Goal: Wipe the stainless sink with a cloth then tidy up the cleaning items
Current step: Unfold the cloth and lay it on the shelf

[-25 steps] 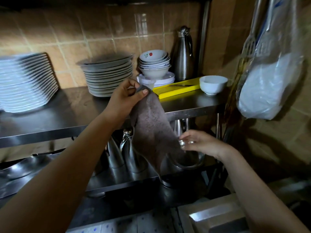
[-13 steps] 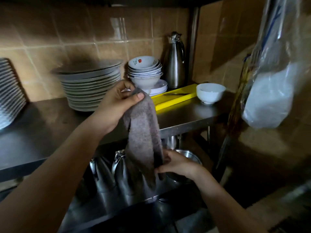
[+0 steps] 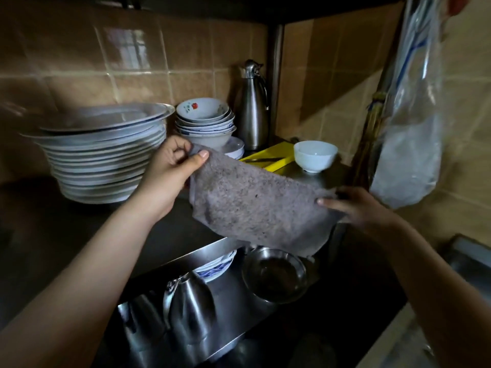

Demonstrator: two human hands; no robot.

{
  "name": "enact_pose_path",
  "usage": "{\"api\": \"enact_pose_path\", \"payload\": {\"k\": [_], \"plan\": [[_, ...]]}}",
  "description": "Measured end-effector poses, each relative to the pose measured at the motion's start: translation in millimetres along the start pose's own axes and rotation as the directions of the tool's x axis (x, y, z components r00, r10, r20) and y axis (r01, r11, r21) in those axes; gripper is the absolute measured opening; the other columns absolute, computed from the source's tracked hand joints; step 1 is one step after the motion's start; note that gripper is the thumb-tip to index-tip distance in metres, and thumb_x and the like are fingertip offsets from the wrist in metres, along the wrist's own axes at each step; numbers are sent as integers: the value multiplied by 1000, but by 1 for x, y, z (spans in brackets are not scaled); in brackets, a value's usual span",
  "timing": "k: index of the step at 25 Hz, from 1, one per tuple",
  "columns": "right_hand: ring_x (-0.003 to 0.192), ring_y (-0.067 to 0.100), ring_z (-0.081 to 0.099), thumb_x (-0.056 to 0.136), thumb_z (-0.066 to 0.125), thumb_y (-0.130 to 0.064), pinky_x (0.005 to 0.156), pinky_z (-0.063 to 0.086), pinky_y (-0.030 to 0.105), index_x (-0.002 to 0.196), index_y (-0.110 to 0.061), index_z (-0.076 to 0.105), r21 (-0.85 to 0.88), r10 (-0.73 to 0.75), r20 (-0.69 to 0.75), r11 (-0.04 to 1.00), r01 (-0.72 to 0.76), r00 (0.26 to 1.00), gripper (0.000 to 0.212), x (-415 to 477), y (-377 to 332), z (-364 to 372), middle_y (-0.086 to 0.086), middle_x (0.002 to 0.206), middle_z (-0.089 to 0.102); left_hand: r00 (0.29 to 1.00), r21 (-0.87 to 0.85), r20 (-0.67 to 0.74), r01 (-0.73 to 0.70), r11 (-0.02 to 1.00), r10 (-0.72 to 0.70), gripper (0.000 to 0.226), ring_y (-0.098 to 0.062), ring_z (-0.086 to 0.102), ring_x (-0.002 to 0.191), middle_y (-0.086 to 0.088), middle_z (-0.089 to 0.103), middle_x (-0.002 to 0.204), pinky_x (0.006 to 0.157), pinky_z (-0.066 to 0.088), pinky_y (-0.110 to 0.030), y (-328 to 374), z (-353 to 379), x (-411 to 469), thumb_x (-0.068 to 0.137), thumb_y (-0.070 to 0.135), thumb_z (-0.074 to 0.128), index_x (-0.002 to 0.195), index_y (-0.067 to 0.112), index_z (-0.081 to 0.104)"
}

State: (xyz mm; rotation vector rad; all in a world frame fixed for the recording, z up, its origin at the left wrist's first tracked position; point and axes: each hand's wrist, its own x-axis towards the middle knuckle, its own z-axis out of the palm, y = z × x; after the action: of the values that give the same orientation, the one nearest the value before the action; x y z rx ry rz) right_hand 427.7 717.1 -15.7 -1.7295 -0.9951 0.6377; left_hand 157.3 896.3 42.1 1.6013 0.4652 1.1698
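Cloth (image 3: 255,205): now stretched between my hands, no longer hanging.
Left hand (image 3: 170,176): thumb and fingers pinch its ten-o'clock corner.
Right hand (image 3: 356,205): fingers curl round its three-o'clock edge.
Risk: a slack pinch drops it into the steel bowl (image 3: 275,274), six o'clock.

It is dim here. The brightest patch sits on the tiled wall (image 3: 332,75) at one o'clock, a slanted shadow under it. A window glints on a tile (image 3: 127,46) at eleven o'clock. The plates (image 3: 106,155) look smeary. Six o'clock is almost black.
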Motion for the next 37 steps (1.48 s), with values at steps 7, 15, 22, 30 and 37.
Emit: {"api": "enact_pose_path", "payload": {"k": [7,15,22,30,37], "plan": [[69,7,66,78,69,-17,62,52,20,87,-8,70,-129,-179,-167,979,159,969,13,34,-47,-53,6,82,68,996,68,65,60,996,-64,25,-9,53,73,7,57,82,41,45,-23,-6,24,4,88,6,54,82,26,41],[99,36,53,88,60,-17,78,37,34,101,6,58,-735,-286,-47,659,160,957,27,127,-51,-65,24,107,58,976,612,77,116,782,-204,14,-29,60,77,-11,55,90,51,56,-42,-59,75,55,87,10,57,87,13,43],[95,31,59,77,73,-30,74,49,38,103,3,66,-651,15,-61,757,-51,998,43,170,-47,-59,19,109,62,974,923,206,-161,348,-95,17,-35,58,94,-20,63,99,79,47,-40,-87,87,81,79,9,62,94,5,56],[53,11,63,83,66,-15,51,47,12,80,2,59,-527,279,146,834,-165,949,19,157,-90,-25,7,57,65,915,844,287,-102,527,-283,19,-29,61,93,-18,68,99,77,44,-29,-108,68,59,79,6,66,98,1,66],[71,16,65,85,64,-18,52,49,13,97,1,62,-679,316,230,729,-80,921,22,168,-97,69,12,105,64,898,461,106,336,821,-427,12,-26,59,81,-15,65,81,74,47,-32,-110,64,56,90,7,53,81,4,61]]}}
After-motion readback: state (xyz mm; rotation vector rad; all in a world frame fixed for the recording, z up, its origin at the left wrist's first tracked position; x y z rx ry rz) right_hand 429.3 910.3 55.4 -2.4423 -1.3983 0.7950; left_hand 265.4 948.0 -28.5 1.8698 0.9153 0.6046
